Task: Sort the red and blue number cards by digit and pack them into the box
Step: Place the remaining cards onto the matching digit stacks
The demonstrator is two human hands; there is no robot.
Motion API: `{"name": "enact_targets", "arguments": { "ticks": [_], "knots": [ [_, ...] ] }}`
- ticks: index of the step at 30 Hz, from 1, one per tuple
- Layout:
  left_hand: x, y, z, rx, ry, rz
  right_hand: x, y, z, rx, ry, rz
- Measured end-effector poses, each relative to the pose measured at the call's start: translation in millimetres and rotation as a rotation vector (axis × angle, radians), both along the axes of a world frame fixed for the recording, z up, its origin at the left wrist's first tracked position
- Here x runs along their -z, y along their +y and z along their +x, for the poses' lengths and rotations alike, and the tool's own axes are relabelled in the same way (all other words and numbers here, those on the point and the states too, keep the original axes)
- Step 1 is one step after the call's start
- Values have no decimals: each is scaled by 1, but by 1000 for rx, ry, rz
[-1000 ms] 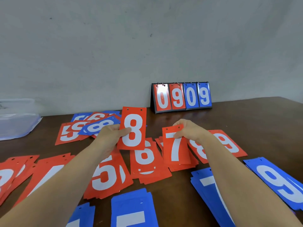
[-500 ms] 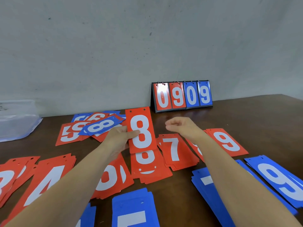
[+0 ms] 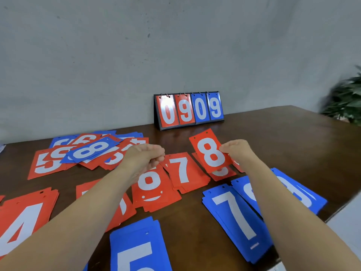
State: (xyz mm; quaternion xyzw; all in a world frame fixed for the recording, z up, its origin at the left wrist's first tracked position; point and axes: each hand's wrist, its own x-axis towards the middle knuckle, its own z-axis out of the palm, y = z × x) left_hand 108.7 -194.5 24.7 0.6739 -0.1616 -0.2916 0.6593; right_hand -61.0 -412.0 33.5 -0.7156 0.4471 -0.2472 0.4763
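Right grip: red 8 card [image 3: 210, 153] is pinched by the right hand [image 3: 237, 150] over a red pile [image 3: 222, 174].
Left grip: left hand [image 3: 144, 156] curled, nothing held.

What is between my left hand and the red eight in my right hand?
The pile of red 7 cards lies there, between the left hand and the red 8 card the right hand pinches, in the head view.
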Motion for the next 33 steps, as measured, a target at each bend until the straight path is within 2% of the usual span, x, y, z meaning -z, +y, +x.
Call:
{"name": "enact_targets", "arguments": {
  "ticks": [4, 6, 11, 15, 18, 24, 33],
  "knots": [
    [1, -3, 0, -17, -10, 18, 19, -15, 2, 65, 149, -8],
    [0, -3, 2, -13, -14, 17, 24, -17, 8, 118, 312, -87],
    [-1, 4, 12, -30, -45, 18, 33, -12, 11, 171, 537, -288],
    [1, 10, 21, -60, -49, 27, 30, -7, 12, 161, 568, -331],
    [3, 16, 26, -67, -68, 44, 25, -4, 19, 110, 496, -288],
    [0, 39, 37, -103, -146, 81, 10, 19, 61, -96, 179, -260],
    [-3, 109, 82, -256, -151, 95, 1, 75, 174, -460, 20, -243]
  ]
}}
